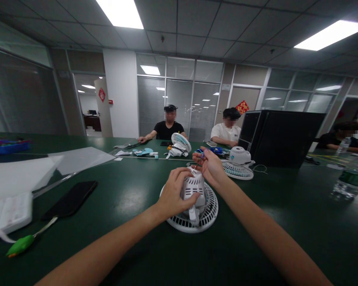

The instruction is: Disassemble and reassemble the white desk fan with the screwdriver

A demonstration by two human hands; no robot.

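A small white fan (193,206) lies face down on the dark green table (131,198), its round grille flat and the motor housing pointing up. My left hand (174,192) is closed around the left side of the motor housing. My right hand (210,165) hovers just above and behind the housing, its fingers pinched on a small thing I cannot make out, with thin wires showing near the fingertips.
A black phone (70,198) and a green-handled tool (24,244) lie to the left, beside white boxes and paper sheets (80,159). A second fan (238,161) lies face down behind mine. A black computer case (280,137) stands right. Water bottles (350,178) sit far right. People sit across the table.
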